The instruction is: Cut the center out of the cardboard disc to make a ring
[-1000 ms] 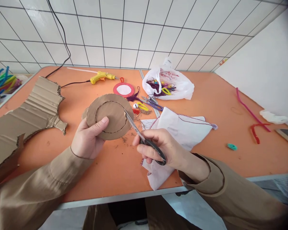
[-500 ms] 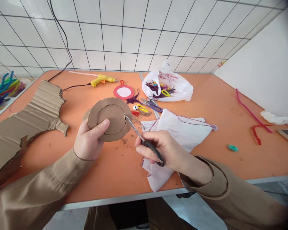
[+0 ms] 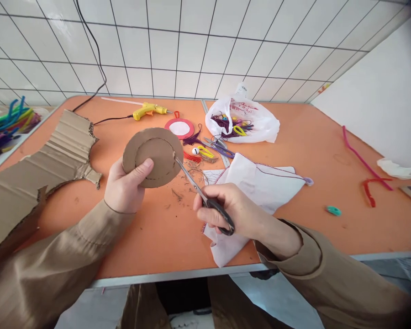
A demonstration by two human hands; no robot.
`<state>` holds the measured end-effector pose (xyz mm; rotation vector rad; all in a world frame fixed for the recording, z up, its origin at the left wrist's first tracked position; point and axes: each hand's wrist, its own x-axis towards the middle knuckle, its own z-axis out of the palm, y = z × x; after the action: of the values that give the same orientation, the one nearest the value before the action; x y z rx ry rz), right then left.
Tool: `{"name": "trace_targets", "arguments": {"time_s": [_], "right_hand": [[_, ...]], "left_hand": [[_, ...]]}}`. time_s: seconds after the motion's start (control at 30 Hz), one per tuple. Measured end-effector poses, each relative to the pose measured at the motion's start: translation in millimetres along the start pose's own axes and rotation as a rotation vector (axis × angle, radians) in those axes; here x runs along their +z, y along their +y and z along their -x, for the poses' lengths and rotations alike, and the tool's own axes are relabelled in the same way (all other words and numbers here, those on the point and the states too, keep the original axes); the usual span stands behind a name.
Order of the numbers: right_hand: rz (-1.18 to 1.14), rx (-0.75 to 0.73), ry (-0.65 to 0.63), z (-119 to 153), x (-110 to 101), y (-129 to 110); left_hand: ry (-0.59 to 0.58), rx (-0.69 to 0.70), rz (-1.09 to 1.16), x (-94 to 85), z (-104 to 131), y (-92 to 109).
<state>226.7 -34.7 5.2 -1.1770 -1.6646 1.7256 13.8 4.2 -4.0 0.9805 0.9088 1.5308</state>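
Two held things, direction: the black-handled scissors (image 3: 192, 181) point away from the person and to the left, long axis slanting across the view, blades close together; the cardboard disc (image 3: 159, 157) is round, with no clear long axis, its broad face turned up towards the camera.
Disc marking: one broken dark ring inside the rim.
Count, bench (image 3: 157, 246): one yellow glue gun (image 3: 149, 110), one red-rimmed disc (image 3: 179, 129) with a white centre, one white plastic bag (image 3: 260, 123) of small craft pieces, one torn cardboard sheet (image 3: 30, 176), one white cloth (image 3: 256, 183), one pink stick (image 3: 363, 157), one red bent piece (image 3: 370, 192), one teal piece (image 3: 334, 210).
Left hand (image 3: 125, 187): closed on the disc's near left edge, thumb across the face, the other fingers mostly hidden behind.
Right hand (image 3: 226, 208): fingers curled round the black handles.
Position: the disc lies beyond and to the right of the left hand, above the bench; the scissors extend from the right hand to the disc's right side, tips at the ring. Whether they pierce it, one cannot tell.
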Motion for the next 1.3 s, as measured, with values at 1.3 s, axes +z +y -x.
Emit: {"name": "trace_targets", "arguments": {"time_s": [1.3], "right_hand": [[-0.149,-0.001,0.023,2,-2,-1]], "left_hand": [[-0.043,-0.327,0.068,4.6,9,3]]}}
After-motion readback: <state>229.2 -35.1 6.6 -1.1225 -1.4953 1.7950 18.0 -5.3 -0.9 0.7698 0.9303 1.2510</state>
